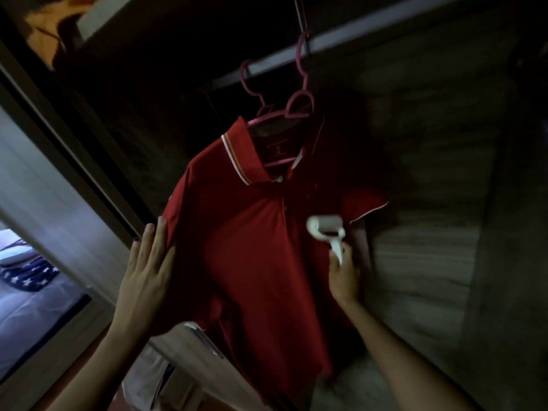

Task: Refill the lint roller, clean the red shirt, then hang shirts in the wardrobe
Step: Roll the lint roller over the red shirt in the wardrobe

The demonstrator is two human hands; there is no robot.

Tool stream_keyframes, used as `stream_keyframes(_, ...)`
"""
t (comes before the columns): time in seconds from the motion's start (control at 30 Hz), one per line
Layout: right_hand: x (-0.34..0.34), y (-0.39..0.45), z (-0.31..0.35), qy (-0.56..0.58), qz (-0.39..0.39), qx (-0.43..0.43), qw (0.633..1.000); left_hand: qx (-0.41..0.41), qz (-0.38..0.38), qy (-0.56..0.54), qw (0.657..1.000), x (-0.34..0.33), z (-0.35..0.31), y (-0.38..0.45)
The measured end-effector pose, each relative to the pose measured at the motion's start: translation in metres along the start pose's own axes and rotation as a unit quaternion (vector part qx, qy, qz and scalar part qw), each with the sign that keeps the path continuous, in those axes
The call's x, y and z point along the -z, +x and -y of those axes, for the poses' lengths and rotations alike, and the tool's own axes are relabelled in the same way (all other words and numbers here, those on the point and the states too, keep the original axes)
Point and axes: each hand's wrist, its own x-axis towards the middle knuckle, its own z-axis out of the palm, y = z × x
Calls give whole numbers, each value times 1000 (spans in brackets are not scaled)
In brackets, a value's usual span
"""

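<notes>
Inside the dark wardrobe, the red shirt (261, 232) is hanging from a pink hanger (284, 108) on the rail (355, 34). Her left hand (148, 268), fingers straight, is pressing its sleeve edge; her right hand (344, 274) is gripping the white lint roller (323, 229) against the chest, the wooden back panel (430, 173) close behind.

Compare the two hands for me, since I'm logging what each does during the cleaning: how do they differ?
The left hand lies flat with straight fingers against the edge of the red polo shirt; the right hand curls round the handle of the white lint roller. The left hand holds no tool; the right hand sets the roller head on the shirt's chest. Both work on the same hanging shirt.
</notes>
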Motion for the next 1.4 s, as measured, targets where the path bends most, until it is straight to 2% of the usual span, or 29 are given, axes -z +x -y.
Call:
stream_keyframes(0.07, 0, -21, -48, -72, 76, -45, 993, 7, 18, 7, 1000, -1, 0, 0)
stream_keyframes(0.13, 6, -39, -73, -109, 116, -61, 985, 5, 27, 7, 1000, -2, 0, 0)
stream_keyframes(0.23, 9, -42, -61, -69, 64, -29, 995, -3, 7, -10, 1000, -6, -2, 1)
stream_keyframes(0.33, 3, -39, 0, 10, -32, 36, 999, 0, -9, -28, 1000, -10, -8, 2)
stream_keyframes(0.4, -2, -47, 41, 59, -68, 65, 994, -9, -25, -29, 999, -13, -11, 0)
stream_keyframes(0.47, -12, -65, 66, 82, -67, 110, 988, -11, -24, -24, 999, -14, -15, -1)
stream_keyframes(0.57, -36, -102, 40, -1, 14, 193, 981, -12, -1, -27, 1000, -13, -17, -4)
stream_keyframes(0.7, -49, -149, -43, -124, 134, 145, 973, -10, 14, -31, 999, -11, -17, -7)
stream_keyframes(0.83, -37, -168, -89, -210, 260, -14, 942, -16, -8, -22, 1000, -13, -14, -11)
stream_keyframes(0.9, -33, -167, -95, -212, 247, -44, 944, -24, -26, -17, 999, -14, -14, -10)
stream_keyframes(1.07, -46, -159, -80, -158, 132, 70, 976, -21, -53, -17, 998, -17, -14, -7)
stream_keyframes(1.13, -54, -153, -83, -195, 144, 86, 966, -14, -42, -28, 999, -15, -18, -6)
stream_keyframes(1.2, -58, -158, -96, -253, 202, 40, 945, -18, -32, -34, 999, -14, -24, -7)
stream_keyframes(1.23, -57, -161, -99, -251, 236, -18, 939, -21, -32, -36, 999, -14, -25, -8)
stream_keyframes(1.33, -51, -168, -110, -310, 323, -29, 894, -19, -36, -37, 998, -15, -24, -8)
stream_keyframes(1.4, -52, -168, -108, -319, 337, -56, 884, -21, -53, -44, 997, -18, -24, -9)
